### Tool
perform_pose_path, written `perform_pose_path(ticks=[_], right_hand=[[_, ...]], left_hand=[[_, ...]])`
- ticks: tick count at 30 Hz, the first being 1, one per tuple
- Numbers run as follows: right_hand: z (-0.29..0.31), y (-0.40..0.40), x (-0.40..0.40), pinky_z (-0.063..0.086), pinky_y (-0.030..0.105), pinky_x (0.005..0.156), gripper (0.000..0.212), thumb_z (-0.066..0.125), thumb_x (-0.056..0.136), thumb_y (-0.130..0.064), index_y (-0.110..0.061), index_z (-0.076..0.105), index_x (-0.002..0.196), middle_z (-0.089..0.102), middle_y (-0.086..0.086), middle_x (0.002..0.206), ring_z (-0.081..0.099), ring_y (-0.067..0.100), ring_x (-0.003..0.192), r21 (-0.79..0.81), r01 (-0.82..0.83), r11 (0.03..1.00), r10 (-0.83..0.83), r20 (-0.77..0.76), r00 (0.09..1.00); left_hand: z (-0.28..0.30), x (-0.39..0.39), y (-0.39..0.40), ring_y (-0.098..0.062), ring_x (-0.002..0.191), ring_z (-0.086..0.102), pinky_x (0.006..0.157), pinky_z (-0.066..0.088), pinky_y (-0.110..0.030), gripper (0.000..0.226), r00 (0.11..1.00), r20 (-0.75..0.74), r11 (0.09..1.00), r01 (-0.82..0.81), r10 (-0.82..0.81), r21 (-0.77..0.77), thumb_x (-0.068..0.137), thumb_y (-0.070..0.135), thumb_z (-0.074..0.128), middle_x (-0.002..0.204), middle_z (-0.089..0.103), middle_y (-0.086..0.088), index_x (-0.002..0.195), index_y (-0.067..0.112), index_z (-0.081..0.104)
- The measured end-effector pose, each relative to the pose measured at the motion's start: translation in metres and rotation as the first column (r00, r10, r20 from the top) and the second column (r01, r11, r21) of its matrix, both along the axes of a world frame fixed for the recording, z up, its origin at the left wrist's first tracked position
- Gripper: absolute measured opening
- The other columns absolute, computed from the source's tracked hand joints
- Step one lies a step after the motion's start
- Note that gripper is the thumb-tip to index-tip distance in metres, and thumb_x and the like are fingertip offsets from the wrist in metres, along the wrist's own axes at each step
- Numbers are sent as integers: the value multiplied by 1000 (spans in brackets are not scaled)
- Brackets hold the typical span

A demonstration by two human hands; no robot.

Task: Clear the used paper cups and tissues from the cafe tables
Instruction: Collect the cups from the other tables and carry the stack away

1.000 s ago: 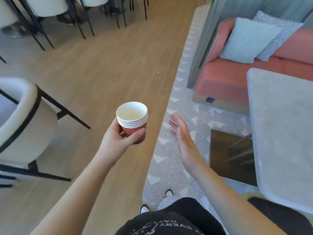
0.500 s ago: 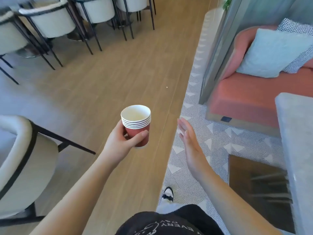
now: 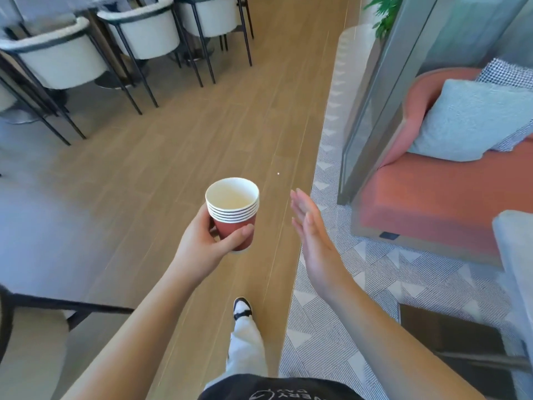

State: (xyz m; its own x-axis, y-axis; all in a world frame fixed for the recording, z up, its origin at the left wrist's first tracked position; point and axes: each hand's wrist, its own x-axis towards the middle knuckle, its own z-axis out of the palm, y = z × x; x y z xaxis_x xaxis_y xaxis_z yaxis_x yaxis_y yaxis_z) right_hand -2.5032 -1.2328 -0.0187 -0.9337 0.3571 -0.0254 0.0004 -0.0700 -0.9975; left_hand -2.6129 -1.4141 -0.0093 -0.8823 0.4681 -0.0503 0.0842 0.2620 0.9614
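Observation:
A stack of several nested red paper cups (image 3: 234, 210) with white rims is held upright in front of me, over the wooden floor. My left hand (image 3: 202, 243) grips the stack's lower part, thumb across the front and fingers behind. The top cup looks empty inside. My right hand (image 3: 314, 238) hovers just to the right of the cups with straight fingers, edge-on, holding nothing and not touching the stack. No tissues are in view.
White chairs with black legs (image 3: 138, 39) stand at the back left, another chair (image 3: 17, 321) at the near left. A pink sofa (image 3: 432, 197) with cushions and a glass partition (image 3: 372, 111) are right, over a patterned rug (image 3: 346, 298). A grey table's edge (image 3: 513, 255) is at the far right.
I have walked forward along the floor: the near chair slid down out of the left, the far chairs came closer, the grey table moved off to the right. Both hands keep their poses.

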Motion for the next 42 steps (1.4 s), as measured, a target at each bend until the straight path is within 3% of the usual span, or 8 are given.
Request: perform_pose_path(ticks=[3, 6, 11, 15, 23, 30, 33, 42], right_hand=[[-7, 16, -59, 21, 35, 125, 84, 38, 83, -85, -35, 31, 150, 34, -18, 159, 28, -4, 147, 14, 14, 1000, -15, 16, 1000], [-10, 31, -120, 20, 40, 126, 66, 30, 97, -63, -29, 30, 153, 33, -14, 160, 28, -3, 147, 11, 35, 999, -36, 69, 997], [-4, 54, -217, 24, 30, 124, 67, 32, 88, -72, -39, 32, 146, 37, -23, 154, 31, -7, 144, -5, 64, 998, -63, 66, 996], [-1, 83, -277, 28, 22, 120, 74, 36, 85, -84, -44, 31, 147, 39, -27, 153, 32, -6, 145, 8, 93, 996, -93, 33, 995], [-16, 188, -380, 23, 37, 125, 72, 39, 85, -80, -44, 32, 147, 41, -25, 153, 33, -4, 145, -38, 142, 989, -140, 62, 988], [-19, 294, -472, 24, 29, 123, 87, 36, 81, -89, -41, 26, 153, 38, -30, 153, 29, -7, 145, -6, 79, 997, -78, 96, 992], [-14, 334, -514, 23, 33, 124, 91, 35, 81, -87, -36, 24, 155, 37, -23, 156, 31, -6, 145, -14, 74, 997, -73, 102, 992], [-22, 420, -655, 30, 16, 117, 101, 41, 78, -89, -29, 21, 157, 39, -19, 155, 34, -4, 144, -15, 88, 996, -87, 63, 994]], left_hand=[[-10, -59, 14, 7, 105, 67, 79, 49, -5, 57, 999, -30, 1000, 18, -18, -15, 63, 60, 83, 112, 71, 32, 113, 66, 56], [-13, -121, 24, 8, 106, 67, 79, 49, -5, 55, 999, -19, 999, 34, -34, -16, 63, 61, 83, 113, 70, 33, 107, 75, 54], [-7, -233, 44, 6, 107, 68, 79, 50, -5, 56, 999, -23, 999, 38, -38, -20, 64, 60, 84, 114, 71, 31, 111, 69, 56], [-9, -300, 80, 5, 106, 68, 78, 50, -6, 64, 998, -1, 998, 58, -58, -5, 64, 58, 84, 114, 71, 30, 121, 52, 56], [-22, -407, 192, 2, 109, 68, 81, 52, -10, 68, 990, 32, 991, 136, -135, -10, 64, 59, 84, 117, 72, 26, 125, 46, 57], [-17, -500, 303, -4, 111, 70, 92, 55, -27, 66, 993, 59, 995, 98, -99, 10, 64, 58, 84, 118, 74, 20, 124, 44, 59], [-14, -540, 336, -5, 111, 71, 87, 57, -23, 65, 993, 93, 997, 72, -75, 40, 65, 56, 85, 118, 74, 18, 123, 44, 60], [-28, -680, 409, -2, 107, 72, 80, 55, -13, 65, 987, 161, 994, -30, 13, 103, 64, 50, 84, 115, 76, 16, 123, 35, 62]])
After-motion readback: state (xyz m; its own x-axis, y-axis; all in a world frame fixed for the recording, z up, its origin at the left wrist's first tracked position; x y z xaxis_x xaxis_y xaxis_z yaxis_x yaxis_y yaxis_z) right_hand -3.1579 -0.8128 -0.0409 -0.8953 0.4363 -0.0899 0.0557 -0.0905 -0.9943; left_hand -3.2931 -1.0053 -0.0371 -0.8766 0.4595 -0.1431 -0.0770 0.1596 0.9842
